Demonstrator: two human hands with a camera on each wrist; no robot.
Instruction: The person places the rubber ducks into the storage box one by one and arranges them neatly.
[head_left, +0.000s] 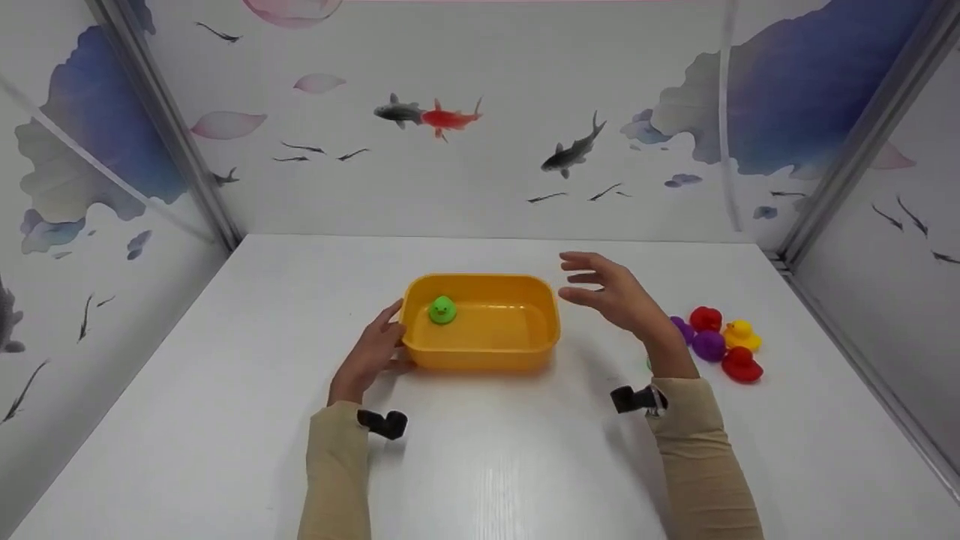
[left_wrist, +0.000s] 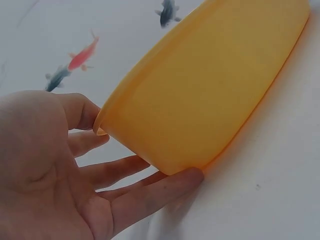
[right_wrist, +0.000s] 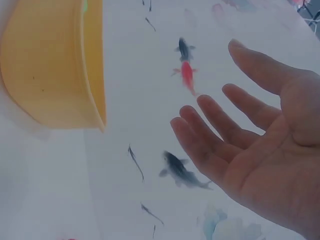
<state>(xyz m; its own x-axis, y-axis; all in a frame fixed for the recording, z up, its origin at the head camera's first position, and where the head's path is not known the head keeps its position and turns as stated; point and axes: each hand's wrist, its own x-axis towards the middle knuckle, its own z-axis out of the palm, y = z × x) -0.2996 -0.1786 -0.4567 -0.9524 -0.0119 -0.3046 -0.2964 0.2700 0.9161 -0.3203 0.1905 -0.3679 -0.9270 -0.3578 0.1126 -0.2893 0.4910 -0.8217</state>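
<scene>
A green toy duck [head_left: 442, 310] sits inside the yellow-orange basin [head_left: 480, 360], near its left end. My left hand [head_left: 371, 350] holds the basin's left end; in the left wrist view, one digit of the hand [left_wrist: 100, 175] meets the rim of the basin [left_wrist: 200, 90], and another lies against its lower corner. Beyond the basin's right end, my right hand [head_left: 619, 298] is raised with fingers spread and slightly bent. The right wrist view shows an empty palm and fingers [right_wrist: 240, 140], apart from the basin [right_wrist: 45, 65].
On the right of the white table [head_left: 225, 420] lie toy ducks: a red one [head_left: 706, 319], a yellow one [head_left: 742, 335], another red one [head_left: 742, 365] and purple ones [head_left: 709, 346]. Something green is partly hidden by my right forearm. Walls with painted fish surround the table.
</scene>
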